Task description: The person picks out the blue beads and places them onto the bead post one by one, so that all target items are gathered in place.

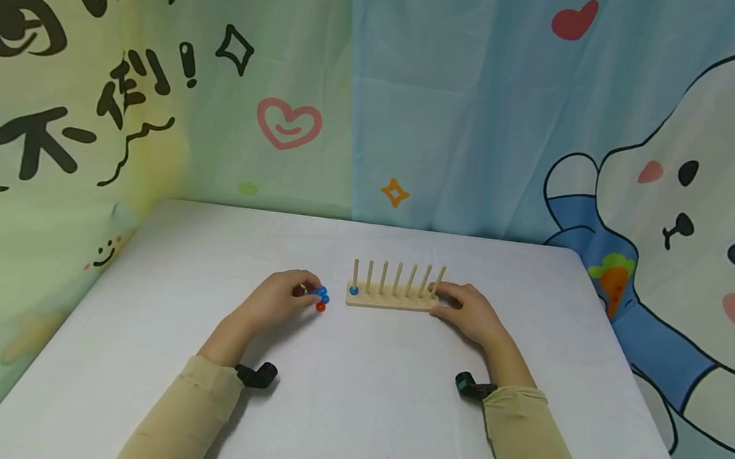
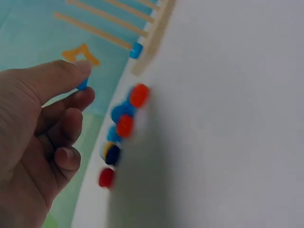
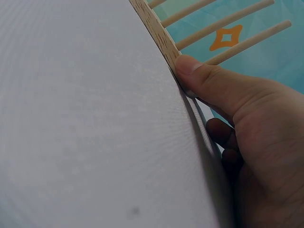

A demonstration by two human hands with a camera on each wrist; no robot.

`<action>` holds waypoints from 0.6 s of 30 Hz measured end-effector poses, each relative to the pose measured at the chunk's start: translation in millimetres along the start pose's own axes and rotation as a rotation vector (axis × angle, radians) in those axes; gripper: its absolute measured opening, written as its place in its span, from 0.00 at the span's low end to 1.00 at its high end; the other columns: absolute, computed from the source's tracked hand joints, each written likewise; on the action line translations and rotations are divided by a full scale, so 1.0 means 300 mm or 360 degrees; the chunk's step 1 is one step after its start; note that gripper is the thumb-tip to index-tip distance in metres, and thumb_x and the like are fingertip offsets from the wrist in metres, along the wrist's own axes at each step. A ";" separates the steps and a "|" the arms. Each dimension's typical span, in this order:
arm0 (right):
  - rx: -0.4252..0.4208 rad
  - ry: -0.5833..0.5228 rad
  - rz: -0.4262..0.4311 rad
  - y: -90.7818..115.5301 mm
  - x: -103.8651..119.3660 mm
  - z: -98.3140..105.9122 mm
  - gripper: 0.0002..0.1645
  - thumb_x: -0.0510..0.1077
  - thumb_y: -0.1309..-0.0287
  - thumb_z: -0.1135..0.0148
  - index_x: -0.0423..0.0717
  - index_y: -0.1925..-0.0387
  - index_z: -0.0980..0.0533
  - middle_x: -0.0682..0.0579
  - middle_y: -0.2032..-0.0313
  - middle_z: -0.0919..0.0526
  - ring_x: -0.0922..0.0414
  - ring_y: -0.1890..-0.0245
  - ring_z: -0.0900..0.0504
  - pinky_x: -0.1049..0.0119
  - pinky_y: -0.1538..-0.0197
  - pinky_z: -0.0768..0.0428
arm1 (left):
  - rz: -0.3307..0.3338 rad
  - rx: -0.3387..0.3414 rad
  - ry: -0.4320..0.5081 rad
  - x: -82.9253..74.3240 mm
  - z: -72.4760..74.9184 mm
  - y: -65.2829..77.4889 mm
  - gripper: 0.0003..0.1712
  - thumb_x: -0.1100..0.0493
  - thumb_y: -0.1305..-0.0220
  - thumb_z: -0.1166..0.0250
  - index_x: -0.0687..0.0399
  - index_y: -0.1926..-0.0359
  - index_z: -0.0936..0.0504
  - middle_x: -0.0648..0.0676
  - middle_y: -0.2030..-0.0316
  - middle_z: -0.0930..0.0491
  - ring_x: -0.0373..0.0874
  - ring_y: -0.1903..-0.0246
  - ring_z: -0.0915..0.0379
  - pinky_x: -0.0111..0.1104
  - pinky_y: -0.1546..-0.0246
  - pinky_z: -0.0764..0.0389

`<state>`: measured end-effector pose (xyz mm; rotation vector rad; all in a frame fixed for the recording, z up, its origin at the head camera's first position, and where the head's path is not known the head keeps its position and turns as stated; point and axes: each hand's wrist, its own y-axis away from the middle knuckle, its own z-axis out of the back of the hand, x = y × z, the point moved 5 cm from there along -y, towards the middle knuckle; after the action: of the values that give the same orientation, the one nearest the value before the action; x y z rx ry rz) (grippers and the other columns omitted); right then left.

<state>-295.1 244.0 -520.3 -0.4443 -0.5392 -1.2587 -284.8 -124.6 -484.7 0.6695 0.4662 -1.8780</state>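
A wooden peg rack (image 1: 390,302) with a row of several upright pegs stands near the middle of the table. One blue bead (image 1: 353,290) sits at the foot of its leftmost peg. My right hand (image 1: 473,315) grips the rack's right end, the thumb (image 3: 190,66) on its near side. To the left of the rack, my left hand (image 1: 279,299) pinches a small blue bead (image 2: 82,84) between thumb and forefinger, mostly covered by them. Beside that hand lie loose beads, among them a red-orange bead (image 2: 139,96), a dark blue bead (image 2: 112,155) and a red bead (image 2: 106,177).
A white-covered table (image 1: 352,403) lies under both forearms. Behind it hangs a printed curtain (image 1: 457,106) with hearts, lettering and a cartoon animal. Each wrist wears a small black camera, one on the left (image 1: 258,375) and one on the right (image 1: 473,387).
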 end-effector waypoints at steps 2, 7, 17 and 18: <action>-0.0003 -0.0003 0.0006 0.002 0.003 0.001 0.32 0.59 0.42 0.32 0.57 0.37 0.24 0.48 0.40 0.22 0.47 0.43 0.26 0.44 0.38 0.29 | 0.0002 -0.0019 0.0040 -0.026 0.018 -0.013 0.11 0.50 0.35 0.33 0.43 0.53 0.17 0.44 0.63 0.19 0.41 0.64 0.27 0.34 0.60 0.26; -0.0007 0.0001 0.0012 0.005 0.000 0.003 0.32 0.59 0.42 0.32 0.56 0.38 0.24 0.48 0.40 0.21 0.47 0.43 0.26 0.44 0.38 0.29 | 0.0005 -0.0094 0.0173 -0.088 0.048 -0.051 0.14 0.48 0.34 0.33 0.42 0.50 0.17 0.44 0.60 0.18 0.42 0.62 0.25 0.35 0.63 0.23; -0.0010 -0.0008 0.0013 0.000 -0.004 -0.001 0.30 0.58 0.42 0.31 0.58 0.39 0.23 0.49 0.41 0.21 0.48 0.43 0.26 0.45 0.38 0.29 | 0.0009 -0.0217 0.0469 -0.164 0.044 -0.123 0.17 0.41 0.35 0.35 0.37 0.48 0.18 0.42 0.57 0.18 0.42 0.61 0.24 0.37 0.62 0.22; -0.0010 -0.0006 0.0020 -0.001 -0.003 -0.002 0.30 0.58 0.42 0.32 0.58 0.39 0.23 0.49 0.41 0.21 0.48 0.43 0.26 0.45 0.38 0.29 | 0.0006 -0.0221 0.0476 -0.169 0.042 -0.127 0.17 0.41 0.35 0.35 0.37 0.48 0.18 0.42 0.57 0.18 0.42 0.62 0.24 0.37 0.63 0.22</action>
<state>-295.4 244.3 -521.2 -0.4546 -0.5347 -1.2483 -307.5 -81.8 -442.1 0.8601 0.7795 -1.7298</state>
